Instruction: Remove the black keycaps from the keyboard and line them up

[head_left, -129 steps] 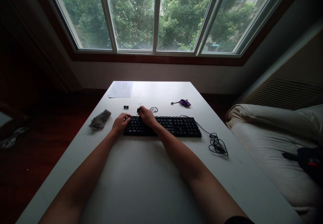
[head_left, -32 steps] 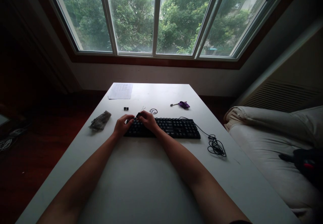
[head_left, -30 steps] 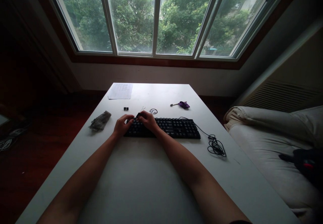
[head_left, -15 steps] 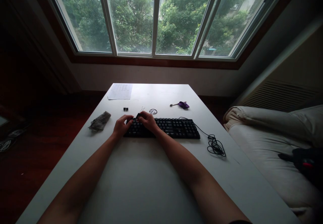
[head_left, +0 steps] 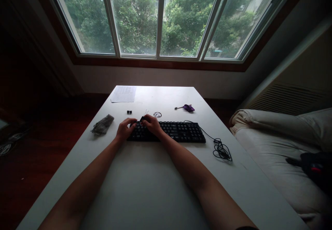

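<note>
A black keyboard (head_left: 178, 129) lies across the white table. My left hand (head_left: 125, 129) is curled at its left end, with the thumb and index finger pressed on the far left corner. Over the left part of the keys, my right hand (head_left: 151, 123) is closed in a pinch. A small black piece (head_left: 141, 119) shows at its fingertips. Thin wire loops (head_left: 146, 112) stick out past the fingers, like those of a wire keycap puller; most of it is hidden by the hand. Two small black keycaps (head_left: 129, 112) rest side by side beyond my left hand.
On the table (head_left: 153, 181) are a grey cloth (head_left: 103, 125), a paper sheet (head_left: 123, 94), a black-rimmed ring-shaped object (head_left: 157, 115) and a purple item with a small brush (head_left: 188, 108). The keyboard's coiled cable (head_left: 222, 150) lies right. A pale sofa (head_left: 280, 150) stands beside the table.
The wire loops by my right hand have tilted very slightly. Both hands stay at the same spots on the keyboard.
</note>
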`<state>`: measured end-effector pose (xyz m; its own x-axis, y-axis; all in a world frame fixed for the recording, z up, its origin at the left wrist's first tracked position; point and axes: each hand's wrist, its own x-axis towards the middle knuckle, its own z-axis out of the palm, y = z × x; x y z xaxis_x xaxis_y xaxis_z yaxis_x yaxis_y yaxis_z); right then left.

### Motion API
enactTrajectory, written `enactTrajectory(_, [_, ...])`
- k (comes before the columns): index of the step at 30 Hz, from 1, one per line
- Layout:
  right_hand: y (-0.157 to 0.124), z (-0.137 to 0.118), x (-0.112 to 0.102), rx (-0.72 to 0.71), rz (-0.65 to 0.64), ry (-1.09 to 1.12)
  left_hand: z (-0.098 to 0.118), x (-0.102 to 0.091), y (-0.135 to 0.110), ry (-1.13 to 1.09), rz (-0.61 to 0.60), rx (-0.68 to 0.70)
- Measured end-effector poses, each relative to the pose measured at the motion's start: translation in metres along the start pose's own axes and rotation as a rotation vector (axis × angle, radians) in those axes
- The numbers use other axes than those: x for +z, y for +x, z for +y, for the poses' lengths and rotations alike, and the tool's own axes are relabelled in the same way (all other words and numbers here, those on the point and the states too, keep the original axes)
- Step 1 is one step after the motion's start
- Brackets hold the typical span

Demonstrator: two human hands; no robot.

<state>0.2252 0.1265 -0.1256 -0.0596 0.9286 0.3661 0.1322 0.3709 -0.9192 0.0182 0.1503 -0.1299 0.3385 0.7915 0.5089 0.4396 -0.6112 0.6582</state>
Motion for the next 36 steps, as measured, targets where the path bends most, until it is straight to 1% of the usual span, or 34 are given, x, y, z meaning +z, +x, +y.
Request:
enactTrajectory(10, [-0.0010, -0.0031, 0.0003, -0.014, -0.003, -0.002, -0.0033, 0.0013, -0.0006, 0.011, 0.001, -0.023])
enactTrajectory(28, [-0.0011, -0.0029, 0.0000, -0.015, -0.002, -0.043, -0.0083, 0.0026, -0.0002, 0.013, -0.015, -0.008])
enactTrajectory(36, [-0.0004, -0.0034, 0.0001, -0.006, -0.007, -0.056, -0.0102, 0.0017, -0.0004, 0.002, -0.042, -0.009])
